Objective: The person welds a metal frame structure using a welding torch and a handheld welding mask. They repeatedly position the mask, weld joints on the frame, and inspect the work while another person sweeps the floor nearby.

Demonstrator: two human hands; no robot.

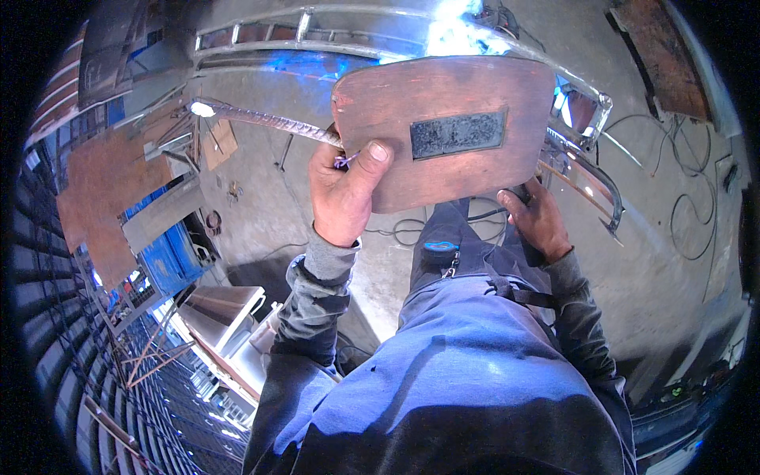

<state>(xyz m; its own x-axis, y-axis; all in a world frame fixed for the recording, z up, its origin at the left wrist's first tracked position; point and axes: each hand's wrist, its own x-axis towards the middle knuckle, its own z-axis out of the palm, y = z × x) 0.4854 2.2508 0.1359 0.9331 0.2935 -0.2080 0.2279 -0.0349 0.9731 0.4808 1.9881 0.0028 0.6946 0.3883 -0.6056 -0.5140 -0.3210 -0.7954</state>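
My left hand (345,186) is closed on the edge of a reddish-brown hand-held welding shield (451,178) with a dark rectangular window. Its thumb lies on the near face. A ribbed metal bar (269,120) with a bright end runs in behind that hand; whether I grip it too cannot be made out. Under the shield's lower right corner, my right hand (541,220) curls around a dark handle with a black cable, seemingly a welding electrode holder, mostly hidden by the shield. Intense blue-white light (459,36) flares beyond the shield's top edge, beside a tubular metal frame (253,49).
Brown sheets (111,190) and a blue metal piece (170,257) lie at the left. White-metal panels (226,309) stand lower left. Cables (689,206) loop over the concrete floor at the right, below a rusty plate (665,55). A blue tape measure (439,247) hangs at my waist.
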